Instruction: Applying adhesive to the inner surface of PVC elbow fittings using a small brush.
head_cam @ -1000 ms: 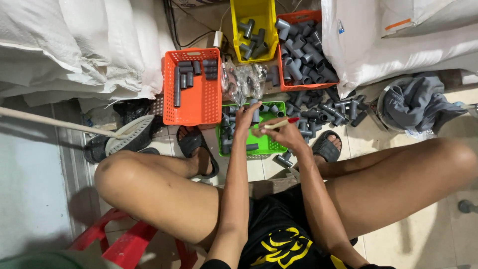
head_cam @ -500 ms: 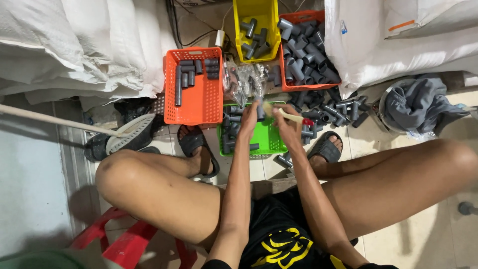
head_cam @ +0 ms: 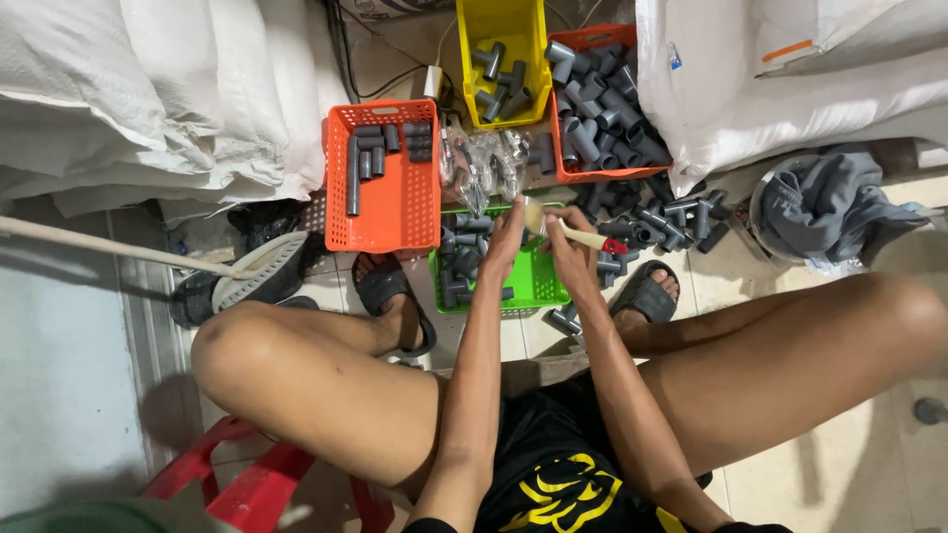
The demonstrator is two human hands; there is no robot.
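At frame centre, above the green basket [head_cam: 538, 281], I see my right hand [head_cam: 570, 249] with fingers pinching a small brush [head_cam: 573, 230]; my left hand [head_cam: 506, 242] has fingers closed, its contents hidden from me.

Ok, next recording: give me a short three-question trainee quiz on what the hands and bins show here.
1. True or false: the right hand holds a small wooden-handled brush with pale bristles.
2. Which bin lies directly under both hands? A) the square green plastic basket B) the tall yellow plastic bin C) the orange slotted plastic basket holding straight grey pipe pieces
3. Fill in: the left hand is raised beside the brush's ____.

Key
1. True.
2. A. Grey plastic pipe fittings lie in its left part.
3. Bristles; whether the left hand holds a fitting cannot be made out.
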